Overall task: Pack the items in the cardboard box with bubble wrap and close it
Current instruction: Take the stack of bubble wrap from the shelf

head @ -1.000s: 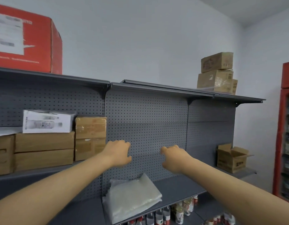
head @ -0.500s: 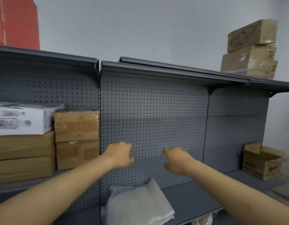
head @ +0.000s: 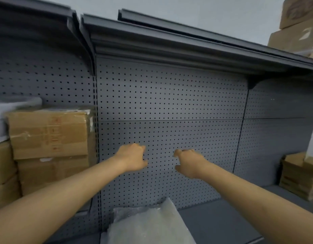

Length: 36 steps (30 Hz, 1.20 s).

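We've closed on pegboard [head: 169, 106]; left hand [head: 133, 157], right hand [head: 190, 162] still raised, fingers loosely curled, empty, above bubble wrap [head: 148, 224].

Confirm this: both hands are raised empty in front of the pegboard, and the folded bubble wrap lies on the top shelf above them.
Not quite. The bubble wrap lies on the lower shelf, below the left hand and right hand. The head view shows it; the rest holds.

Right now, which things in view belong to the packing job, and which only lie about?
For the job:
bubble wrap
open cardboard box
left hand, empty
right hand, empty

Lying about:
stacked sealed cartons
boxes on the top shelf
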Each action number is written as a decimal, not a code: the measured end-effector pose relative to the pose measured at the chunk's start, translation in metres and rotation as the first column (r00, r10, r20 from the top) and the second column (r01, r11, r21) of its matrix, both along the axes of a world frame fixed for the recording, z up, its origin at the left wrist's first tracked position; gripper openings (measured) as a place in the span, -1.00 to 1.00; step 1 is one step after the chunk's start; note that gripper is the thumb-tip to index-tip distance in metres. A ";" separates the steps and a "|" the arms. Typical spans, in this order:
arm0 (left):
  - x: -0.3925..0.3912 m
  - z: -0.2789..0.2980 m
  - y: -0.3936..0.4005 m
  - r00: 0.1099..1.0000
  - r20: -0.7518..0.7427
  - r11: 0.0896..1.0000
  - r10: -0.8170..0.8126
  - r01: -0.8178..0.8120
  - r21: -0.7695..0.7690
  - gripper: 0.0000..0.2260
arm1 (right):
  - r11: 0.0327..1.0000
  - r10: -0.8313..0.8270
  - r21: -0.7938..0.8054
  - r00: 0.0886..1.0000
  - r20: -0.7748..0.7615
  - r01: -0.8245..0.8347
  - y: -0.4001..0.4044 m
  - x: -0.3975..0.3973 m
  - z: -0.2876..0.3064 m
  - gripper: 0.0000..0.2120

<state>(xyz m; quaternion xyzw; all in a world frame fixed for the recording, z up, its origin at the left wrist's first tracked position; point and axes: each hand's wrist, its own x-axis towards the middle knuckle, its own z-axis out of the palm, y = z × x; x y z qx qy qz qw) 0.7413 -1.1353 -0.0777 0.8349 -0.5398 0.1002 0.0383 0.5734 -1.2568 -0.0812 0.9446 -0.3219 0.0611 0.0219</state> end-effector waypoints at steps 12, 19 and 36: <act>0.026 -0.040 -0.120 0.978 -0.174 0.994 0.114 -0.113 0.012 -0.61 | 0.989 0.110 0.102 0.992 -0.057 -0.104 -0.115 0.068 -0.040 -0.55; 0.059 -0.093 -0.148 0.935 -0.258 0.970 0.243 -0.231 0.077 -0.74 | 0.964 0.186 0.214 0.974 -0.126 -0.157 -0.176 0.102 -0.090 -0.56; 0.110 -0.293 -0.098 0.806 -0.427 0.912 0.410 -0.348 0.218 -0.58 | 0.859 0.091 0.510 0.968 -0.234 0.043 -0.193 0.131 -0.293 -0.51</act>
